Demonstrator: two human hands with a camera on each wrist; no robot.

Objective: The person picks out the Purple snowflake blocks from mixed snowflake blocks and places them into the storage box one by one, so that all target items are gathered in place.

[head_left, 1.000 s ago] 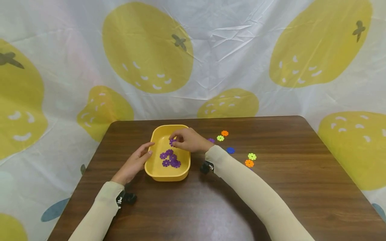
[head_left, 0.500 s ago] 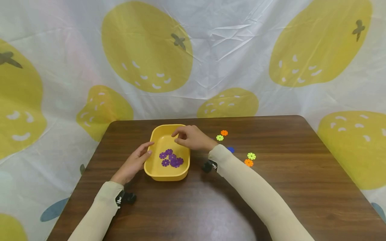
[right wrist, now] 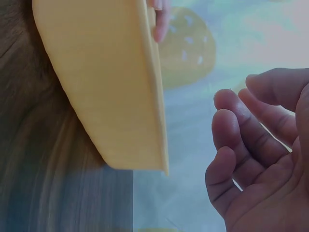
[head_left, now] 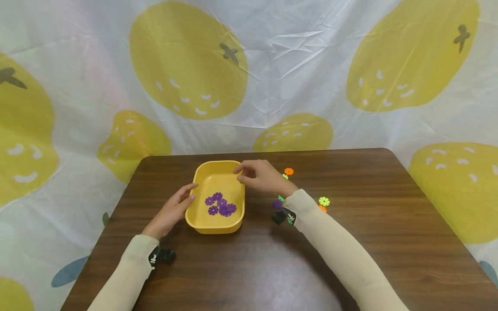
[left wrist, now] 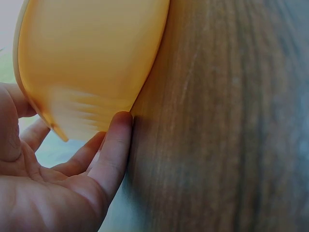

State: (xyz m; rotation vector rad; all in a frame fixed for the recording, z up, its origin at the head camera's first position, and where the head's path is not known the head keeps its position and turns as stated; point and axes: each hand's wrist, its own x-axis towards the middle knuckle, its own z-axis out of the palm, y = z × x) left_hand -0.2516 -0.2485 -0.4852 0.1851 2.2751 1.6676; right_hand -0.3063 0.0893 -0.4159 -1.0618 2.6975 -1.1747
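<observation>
A yellow plastic tub (head_left: pixel 215 224) stands on the table, with several purple snowflake-shaped toy discs (head_left: pixel 213 210) lying on its floor. My left hand (head_left: pixel 169 214) holds the tub's left side. In the left wrist view the thumb lies at the rim and the fingers (left wrist: pixel 116 145) rest against the outer wall of the tub (left wrist: pixel 91 53). Just over the tub's right rim is my right hand (head_left: pixel 264 176), its fingers loosely bent. Nothing sits between those fingers (right wrist: pixel 224 128) in the right wrist view, and they are apart from the tub wall (right wrist: pixel 101 82).
Right of the tub, loose discs lie on the wooden table (head_left: pixel 373 224): an orange disc (head_left: pixel 288 171), a yellow-green disc (head_left: pixel 324 201) and a purple disc (head_left: pixel 277 204), among others partly hidden by my right arm. A fruit-print curtain (head_left: pixel 268 86) hangs behind the table.
A purple disc pinched by my right hand was released into the tub and lies with the others. That hand has since moved right to the rim. The left hand has stayed put.
</observation>
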